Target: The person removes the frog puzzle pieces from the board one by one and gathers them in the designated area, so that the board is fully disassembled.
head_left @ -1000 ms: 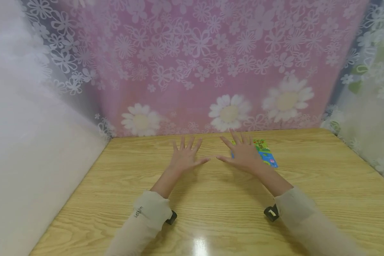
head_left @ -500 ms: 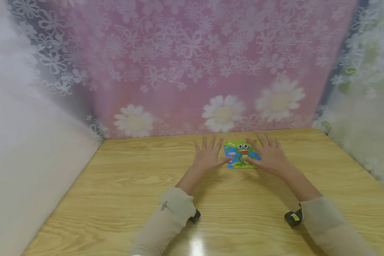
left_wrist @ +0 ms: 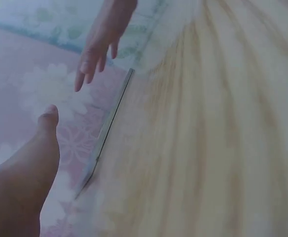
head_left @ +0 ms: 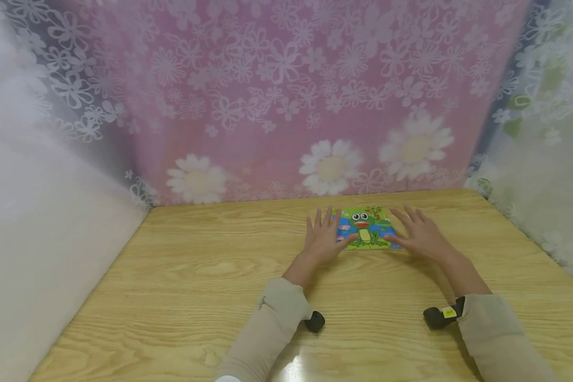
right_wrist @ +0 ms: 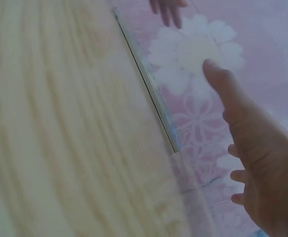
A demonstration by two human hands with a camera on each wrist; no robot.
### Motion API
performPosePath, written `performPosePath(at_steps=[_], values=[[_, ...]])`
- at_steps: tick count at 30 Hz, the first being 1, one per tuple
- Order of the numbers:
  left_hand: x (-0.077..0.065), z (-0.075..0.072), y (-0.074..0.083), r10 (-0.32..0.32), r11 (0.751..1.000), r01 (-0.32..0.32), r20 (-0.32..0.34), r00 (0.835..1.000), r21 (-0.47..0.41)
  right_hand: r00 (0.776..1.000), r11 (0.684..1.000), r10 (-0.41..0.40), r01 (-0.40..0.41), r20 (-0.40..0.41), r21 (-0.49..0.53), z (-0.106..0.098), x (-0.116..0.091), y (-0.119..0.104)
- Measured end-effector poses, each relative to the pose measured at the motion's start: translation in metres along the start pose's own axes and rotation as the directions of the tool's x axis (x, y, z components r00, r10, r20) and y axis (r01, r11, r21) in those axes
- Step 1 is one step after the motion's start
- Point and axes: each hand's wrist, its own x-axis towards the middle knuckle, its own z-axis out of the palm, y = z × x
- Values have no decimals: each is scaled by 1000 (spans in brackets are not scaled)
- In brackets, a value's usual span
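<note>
A flat picture board (head_left: 364, 233) with a green cartoon frog on a blue and green ground lies near the far side of the table. From the wrists only its thin front edge (left_wrist: 107, 128) shows, with a dark line along it. My left hand (head_left: 323, 239) hovers at the board's left side, fingers spread and thumb reaching over its lower left part; it hides that corner. At the right side is my right hand (head_left: 422, 236), fingers apart, thumb over the lower right corner. In the right wrist view the right thumb (right_wrist: 223, 84) stands clear above the board. Neither hand grips anything.
The wood-grain table (head_left: 196, 286) stretches around the board. A pink flowered curtain (head_left: 267, 106) hangs right behind the far edge, with a white sheet (head_left: 52, 212) on the left and a pale flowered one (head_left: 544, 175) on the right. Each wrist carries a black camera (head_left: 315, 321).
Both hands have moved right, from over the table's middle and the board to either side of it. The frog picture, earlier mostly covered by the right hand, is now largely uncovered.
</note>
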Motion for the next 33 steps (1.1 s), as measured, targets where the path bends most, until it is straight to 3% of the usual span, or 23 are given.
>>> performPosePath(at_steps=[4,9,19,33], values=[[0,10,-6,-21,998,21,5,1000,-51,1000,1000,-17,17,18,11,10,0,8],[0,17,-9,-41,998,43,32,999,-40,999,1000,9,-10,43,18,20,-1,7],[2,20,-10,-63,998,62,86,994,5,999,1000,14,-14,46,2,28,4,9],[-3,19,-12,-42,998,35,140,989,49,999,1000,-17,18,29,-4,33,4,7]])
